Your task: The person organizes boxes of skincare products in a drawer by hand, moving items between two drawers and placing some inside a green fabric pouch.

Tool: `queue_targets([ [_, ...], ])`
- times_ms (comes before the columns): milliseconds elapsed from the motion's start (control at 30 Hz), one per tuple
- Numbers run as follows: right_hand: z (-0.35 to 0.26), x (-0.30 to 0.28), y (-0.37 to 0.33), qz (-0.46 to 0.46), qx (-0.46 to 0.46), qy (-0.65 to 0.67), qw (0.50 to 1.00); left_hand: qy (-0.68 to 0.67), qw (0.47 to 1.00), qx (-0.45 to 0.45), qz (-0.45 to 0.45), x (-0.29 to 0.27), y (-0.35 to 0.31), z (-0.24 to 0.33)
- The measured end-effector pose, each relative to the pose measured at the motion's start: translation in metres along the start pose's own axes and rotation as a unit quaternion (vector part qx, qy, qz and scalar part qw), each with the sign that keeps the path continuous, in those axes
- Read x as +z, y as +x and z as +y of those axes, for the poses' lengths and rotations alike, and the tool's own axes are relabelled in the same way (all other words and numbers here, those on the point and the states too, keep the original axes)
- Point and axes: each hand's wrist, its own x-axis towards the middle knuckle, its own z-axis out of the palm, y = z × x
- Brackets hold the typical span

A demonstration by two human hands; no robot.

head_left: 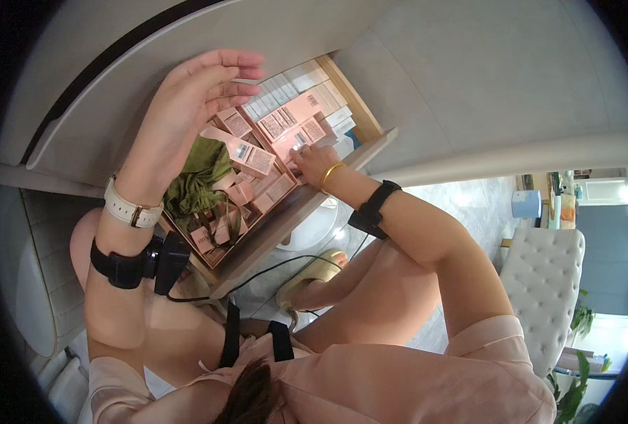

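An open drawer (250,262) holds several small pink boxes (261,162), some standing and some lying. A crumpled green cloth bag (199,169) rests on the boxes in a shallow tray (175,227) in the drawer's left part. Above that tray hovers my left hand (211,83), open, its fingers stretched to the right and holding nothing. My right hand (316,164) reaches in over the drawer's front, its fingers bent and closed on a pink box (310,133) right of the tray. Part of its grip is hidden.
White boxes (275,92) stand in rows at the drawer's back. A grey cabinet front (293,28) overhangs it. A black cable (279,267) runs from my left wrist strap past the drawer. My slippered foot (314,277) is below, and a tufted bench (543,283) stands at right.
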Motion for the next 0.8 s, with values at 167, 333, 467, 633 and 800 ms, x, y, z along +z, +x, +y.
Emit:
queue_targets([
  [167,0.007,-0.021,0.0,0.014,-0.051,-0.059,0.997,0.022,1.0,-0.018,0.011,-0.001,0.002,-0.006],
  [333,0.055,-0.051,-0.012,-0.008,-0.14,0.125,0.982,0.076,0.996,-0.047,-0.024,0.003,-0.006,-0.008],
  [467,0.069,-0.085,-0.044,0.011,-0.024,0.154,0.988,0.209,0.965,-0.074,-0.136,0.004,-0.026,-0.05],
  [633,0.078,-0.109,-0.099,0.02,0.015,0.143,0.989,0.429,0.814,-0.165,-0.355,0.042,-0.076,-0.066],
  [800,0.051,-0.106,-0.105,0.023,-0.011,0.185,0.982,0.498,0.808,-0.089,-0.303,0.048,-0.118,-0.064],
])
